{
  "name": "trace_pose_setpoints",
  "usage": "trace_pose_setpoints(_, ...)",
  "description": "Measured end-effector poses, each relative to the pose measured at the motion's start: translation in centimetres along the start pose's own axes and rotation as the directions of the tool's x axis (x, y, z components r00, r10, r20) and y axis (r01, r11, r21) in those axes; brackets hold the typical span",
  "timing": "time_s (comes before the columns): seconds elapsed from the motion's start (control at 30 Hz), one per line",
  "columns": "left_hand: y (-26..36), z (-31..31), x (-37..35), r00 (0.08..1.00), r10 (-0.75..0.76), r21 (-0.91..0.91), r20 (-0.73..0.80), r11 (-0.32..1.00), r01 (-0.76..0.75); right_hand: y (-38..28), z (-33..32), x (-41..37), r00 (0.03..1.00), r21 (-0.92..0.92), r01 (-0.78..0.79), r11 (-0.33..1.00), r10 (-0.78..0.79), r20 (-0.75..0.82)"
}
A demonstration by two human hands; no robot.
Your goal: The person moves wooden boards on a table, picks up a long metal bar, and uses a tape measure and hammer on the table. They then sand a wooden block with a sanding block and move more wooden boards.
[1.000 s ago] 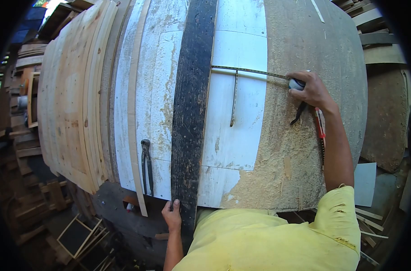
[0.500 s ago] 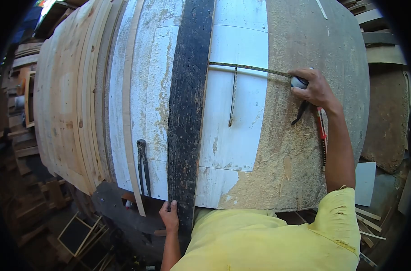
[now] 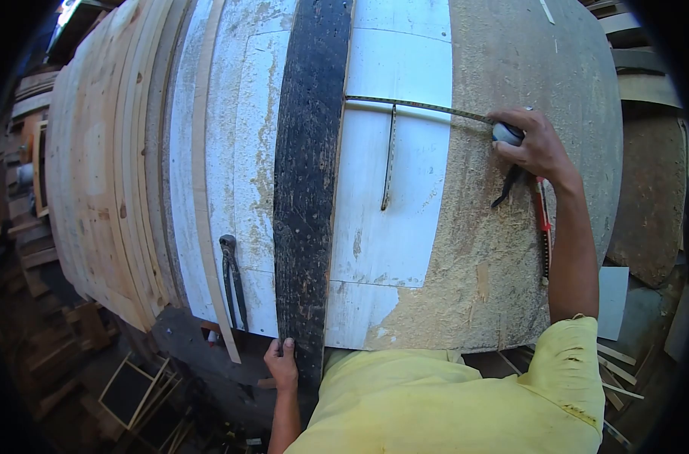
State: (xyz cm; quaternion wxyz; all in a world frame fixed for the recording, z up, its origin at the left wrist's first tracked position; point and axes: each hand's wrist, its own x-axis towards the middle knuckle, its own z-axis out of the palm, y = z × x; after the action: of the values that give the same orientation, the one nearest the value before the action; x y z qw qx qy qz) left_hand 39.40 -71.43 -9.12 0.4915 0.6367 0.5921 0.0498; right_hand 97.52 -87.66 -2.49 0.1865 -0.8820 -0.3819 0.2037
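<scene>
My right hand (image 3: 539, 144) is closed around a tape measure (image 3: 505, 135) above the dusty brown part of the table. Its blade runs left across a white panel (image 3: 390, 242) to the edge of a long black board (image 3: 306, 181). At the near end of that board, my left hand (image 3: 282, 365) grips its left edge, thumb on top and the other fingers mostly hidden. A thin dark strip (image 3: 390, 159) lies on the white panel below the blade. Beside my right forearm are a dark curved handle (image 3: 507, 188) and a red tool (image 3: 542, 216) with a black toothed-looking part.
Metal pincers (image 3: 233, 280) lie left of the black board, beside a narrow wooden strip (image 3: 202, 151). Long pale planks (image 3: 102, 174) line the table's left side. Sawdust covers the right part of the tabletop (image 3: 503, 303). Wood offcuts (image 3: 617, 367) and frames (image 3: 129, 390) lie on the floor.
The view has shifted slightly, with the boards on the left appearing a little farther left. Both hands keep their holds, and the tape blade still spans to the black board.
</scene>
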Motion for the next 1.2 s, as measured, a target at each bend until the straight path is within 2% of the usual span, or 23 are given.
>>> trace_pose_setpoints(0.1, 0.4, -0.1, -0.1, 0.999, -0.032, -0.019, 0.003, 0.999, 0.032, -0.4, -0.3, 0.0, 1.000, -0.045, -0.017, 0.999, 0.018, 0.015)
trace_pose_setpoints(0.33, 0.2, -0.1, 0.0, 1.000, 0.005, -0.009, 0.013, 1.000, -0.005, -0.1, 0.0, 0.1, 0.999, -0.020, -0.042, 0.999, 0.042, 0.014)
trace_pose_setpoints(0.4, 0.1, -0.1, 0.0, 1.000, 0.012, 0.002, 0.017, 1.000, -0.012, 0.4, 0.1, 0.1, 1.000, -0.043, 0.005, 0.999, -0.005, 0.005)
trace_pose_setpoints(0.67, 0.3, 0.0, 0.0, 1.000, -0.012, -0.046, 0.017, 0.999, 0.012, 0.3, 0.2, 0.1, 1.000, -0.061, 0.007, 0.998, -0.007, 0.003)
trace_pose_setpoints(1.2, 0.2, 0.0, 0.1, 1.000, -0.007, -0.010, 0.001, 1.000, 0.007, 0.9, 0.5, 0.1, 0.999, -0.069, 0.031, 0.997, -0.032, -0.015)
